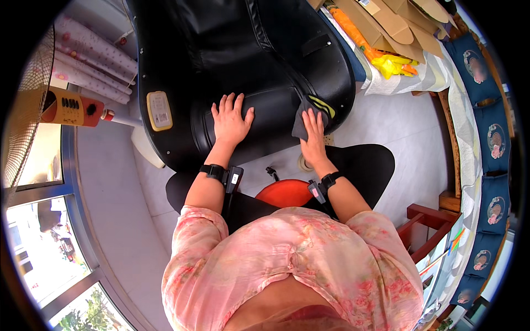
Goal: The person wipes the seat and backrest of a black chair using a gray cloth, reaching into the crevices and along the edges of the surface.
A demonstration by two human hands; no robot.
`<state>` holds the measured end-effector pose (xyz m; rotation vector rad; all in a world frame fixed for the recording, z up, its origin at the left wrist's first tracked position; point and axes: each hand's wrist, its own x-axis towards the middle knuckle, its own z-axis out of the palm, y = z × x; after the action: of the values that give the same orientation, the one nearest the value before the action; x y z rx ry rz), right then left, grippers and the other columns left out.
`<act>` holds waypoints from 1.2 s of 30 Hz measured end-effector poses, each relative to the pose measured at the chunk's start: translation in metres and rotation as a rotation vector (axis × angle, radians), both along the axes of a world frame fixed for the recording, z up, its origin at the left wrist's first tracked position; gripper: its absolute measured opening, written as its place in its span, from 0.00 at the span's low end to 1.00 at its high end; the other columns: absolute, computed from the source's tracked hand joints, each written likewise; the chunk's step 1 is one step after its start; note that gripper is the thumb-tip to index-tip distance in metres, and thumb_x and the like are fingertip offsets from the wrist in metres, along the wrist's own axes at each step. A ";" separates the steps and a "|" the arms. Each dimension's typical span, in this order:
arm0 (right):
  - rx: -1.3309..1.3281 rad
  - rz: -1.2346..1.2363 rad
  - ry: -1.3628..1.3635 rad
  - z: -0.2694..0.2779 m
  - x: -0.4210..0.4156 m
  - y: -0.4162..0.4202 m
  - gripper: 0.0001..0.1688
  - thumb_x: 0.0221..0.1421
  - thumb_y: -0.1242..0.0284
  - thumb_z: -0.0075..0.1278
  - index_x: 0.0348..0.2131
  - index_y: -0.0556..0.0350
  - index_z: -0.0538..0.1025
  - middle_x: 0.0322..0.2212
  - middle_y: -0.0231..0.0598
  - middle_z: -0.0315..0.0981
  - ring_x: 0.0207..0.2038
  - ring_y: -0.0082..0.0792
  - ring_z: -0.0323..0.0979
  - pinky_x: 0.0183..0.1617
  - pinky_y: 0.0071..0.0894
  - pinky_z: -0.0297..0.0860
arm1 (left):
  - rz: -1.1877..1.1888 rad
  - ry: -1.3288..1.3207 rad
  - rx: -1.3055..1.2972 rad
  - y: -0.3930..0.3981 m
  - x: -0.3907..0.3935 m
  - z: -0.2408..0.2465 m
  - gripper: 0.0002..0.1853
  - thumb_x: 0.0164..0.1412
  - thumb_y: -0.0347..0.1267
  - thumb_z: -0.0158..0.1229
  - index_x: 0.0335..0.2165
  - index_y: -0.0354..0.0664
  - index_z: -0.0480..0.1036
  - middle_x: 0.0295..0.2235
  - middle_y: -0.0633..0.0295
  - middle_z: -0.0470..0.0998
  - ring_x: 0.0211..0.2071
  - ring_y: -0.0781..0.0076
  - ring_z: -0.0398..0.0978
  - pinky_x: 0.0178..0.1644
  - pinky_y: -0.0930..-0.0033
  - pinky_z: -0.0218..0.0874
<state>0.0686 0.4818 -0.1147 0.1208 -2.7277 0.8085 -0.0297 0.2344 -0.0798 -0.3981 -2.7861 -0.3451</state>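
Observation:
A black leather-covered massage-type armchair fills the view before me. My left hand lies flat on the front of its padded seat, fingers spread, with nothing in it. Under my right hand is a dark grey cloth with yellow-green stripes, pressed against the chair's front right edge beside the seam of the armrest. Part of the cloth is hidden by my fingers. On the left armrest rests a flat, yellow-rimmed rectangular item bearing writing and a printed code.
A red round stool seat shows between my legs. Opened cardboard boxes and a yellow plastic bag lie at the upper right. Windows line the left, near an orange bottle. A dark red wooden frame stands right.

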 end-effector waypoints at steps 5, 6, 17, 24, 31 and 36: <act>-0.179 -0.167 -0.121 -0.038 0.034 0.008 0.40 0.53 0.79 0.45 0.64 0.44 0.56 0.66 0.42 0.44 0.68 0.50 0.40 0.67 0.46 0.45 | -0.009 0.008 -0.010 0.001 0.000 -0.001 0.28 0.61 0.48 0.50 0.56 0.48 0.65 0.57 0.56 0.66 0.61 0.56 0.58 0.64 0.42 0.43; -0.237 -0.167 -0.120 -0.041 0.035 0.009 0.39 0.52 0.79 0.45 0.63 0.45 0.58 0.65 0.42 0.46 0.68 0.50 0.42 0.67 0.45 0.46 | -0.007 0.014 -0.012 0.000 0.000 -0.001 0.28 0.61 0.48 0.50 0.56 0.48 0.65 0.57 0.56 0.66 0.61 0.56 0.58 0.64 0.42 0.43; -1.357 -1.165 -0.633 -0.105 0.024 0.047 0.26 0.62 0.58 0.46 0.50 0.61 0.70 0.45 0.44 0.71 0.43 0.42 0.71 0.48 0.47 0.68 | -0.041 0.005 -0.005 -0.002 -0.004 -0.004 0.30 0.62 0.49 0.48 0.56 0.46 0.64 0.58 0.53 0.65 0.62 0.53 0.57 0.64 0.41 0.43; -1.906 -1.314 -0.294 -0.122 -0.020 0.063 0.19 0.62 0.62 0.42 0.47 0.52 0.69 0.45 0.43 0.70 0.44 0.46 0.71 0.48 0.51 0.69 | -0.032 0.053 -0.025 0.001 -0.002 0.002 0.26 0.61 0.46 0.51 0.54 0.47 0.67 0.55 0.54 0.68 0.59 0.54 0.61 0.62 0.42 0.47; -2.068 -1.095 -0.147 -0.161 -0.040 0.073 0.35 0.64 0.45 0.31 0.57 0.47 0.66 0.59 0.34 0.62 0.58 0.41 0.61 0.64 0.47 0.56 | -0.027 0.016 -0.028 0.004 -0.002 0.008 0.26 0.58 0.44 0.54 0.53 0.47 0.67 0.54 0.56 0.68 0.59 0.56 0.61 0.62 0.45 0.46; -2.092 -1.151 -0.102 -0.128 -0.049 0.065 0.35 0.64 0.46 0.29 0.57 0.48 0.66 0.59 0.35 0.62 0.59 0.42 0.61 0.65 0.45 0.54 | -0.022 -0.002 -0.019 0.004 -0.002 0.010 0.26 0.58 0.44 0.54 0.53 0.47 0.68 0.54 0.56 0.68 0.59 0.56 0.61 0.62 0.45 0.46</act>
<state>0.0192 0.5470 -0.2422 -1.5281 -0.4066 2.2958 -0.0314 0.2387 -0.0701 -0.4334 -2.7904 -0.3239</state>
